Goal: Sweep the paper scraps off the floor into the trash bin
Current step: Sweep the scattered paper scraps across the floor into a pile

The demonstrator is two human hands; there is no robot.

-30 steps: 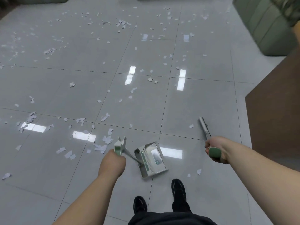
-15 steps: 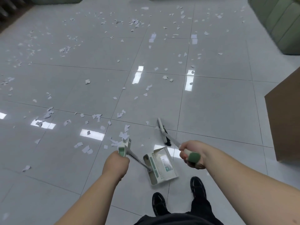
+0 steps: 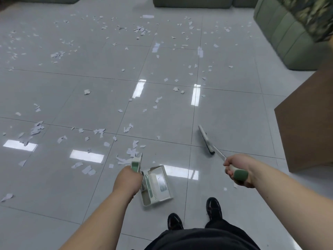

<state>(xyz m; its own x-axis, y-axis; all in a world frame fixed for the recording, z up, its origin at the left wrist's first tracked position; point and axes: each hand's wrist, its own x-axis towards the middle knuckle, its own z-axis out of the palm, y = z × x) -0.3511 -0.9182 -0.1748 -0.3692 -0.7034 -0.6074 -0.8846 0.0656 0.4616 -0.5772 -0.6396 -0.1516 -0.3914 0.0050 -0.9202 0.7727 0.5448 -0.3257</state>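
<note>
Scraps: torn white paper scraps (image 3: 37,128) litter the glossy grey tiled floor (image 3: 75,98), thickest at the left and far side.
Left hand: the left hand (image 3: 127,181) is fisted around the green-tipped handle (image 3: 135,166) of the white plastic dustpan (image 3: 155,185), which rests on the floor just ahead of the black shoes (image 3: 213,207) (its tray looks nearly bare).
Right hand: the right hand (image 3: 237,169) is closed on the green grip of the long-handled broom (image 3: 206,139), whose head touches the floor well right of the dustpan.
Far right: a brown wooden cabinet (image 3: 306,134) and a green padded sofa (image 3: 284,33).
</note>
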